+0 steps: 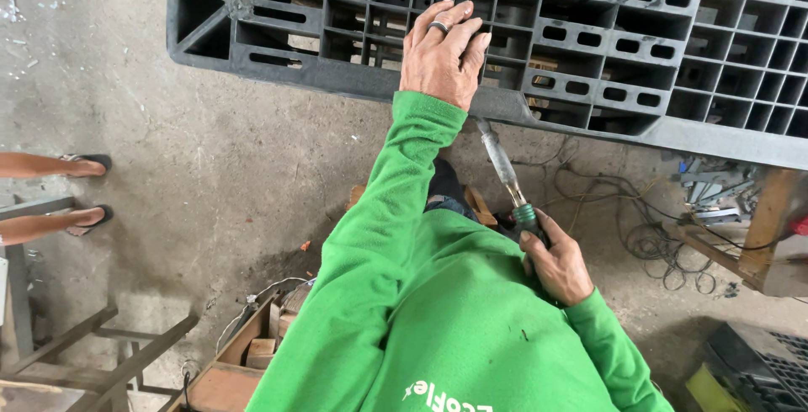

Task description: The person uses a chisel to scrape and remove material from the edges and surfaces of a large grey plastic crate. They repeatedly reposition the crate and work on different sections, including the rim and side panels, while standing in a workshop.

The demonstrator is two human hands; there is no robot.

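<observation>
Nearest, the right hand (555, 265) is wrapped tightly round the green grip of a heat tool (507, 178), whose metal nozzle points up at the near edge of a grey plastic pallet (640, 50). Farther off, the left hand (443, 52) lies spread, palm down, pressing on the pallet's grid by that edge.

Green long sleeves, finger ring (438, 27)
</observation>
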